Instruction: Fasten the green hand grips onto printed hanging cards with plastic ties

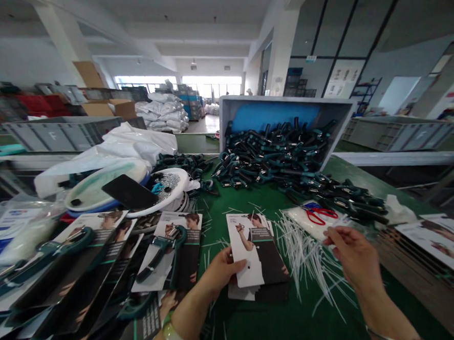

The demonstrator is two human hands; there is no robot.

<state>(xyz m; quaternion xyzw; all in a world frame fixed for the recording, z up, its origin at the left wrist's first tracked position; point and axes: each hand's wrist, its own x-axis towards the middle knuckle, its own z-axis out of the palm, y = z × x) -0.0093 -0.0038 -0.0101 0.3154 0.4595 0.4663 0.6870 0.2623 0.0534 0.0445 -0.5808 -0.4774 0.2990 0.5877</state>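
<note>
My left hand (221, 269) pinches the left edge of a printed backing card (250, 253), thumb on top. The card lies over a small stack of similar cards in the middle of the green table. My right hand (354, 255) is raised at the right, thumb and fingertips pressed together; whatever they pinch is too small to make out. Just left of and below it a loose spread of white cable ties (303, 246) covers the table. Red-handled scissors (320, 215) rest on a clear bag of ties beside the right fingertips.
A tipped grey bin (345, 126) spills dark green-handled hand tools (274, 157) across the back. At left are carded tools (168, 253), a black phone (129, 192) on a white tub (178, 180), and a bag (11, 234). Stacked cards (429, 264) stand at right.
</note>
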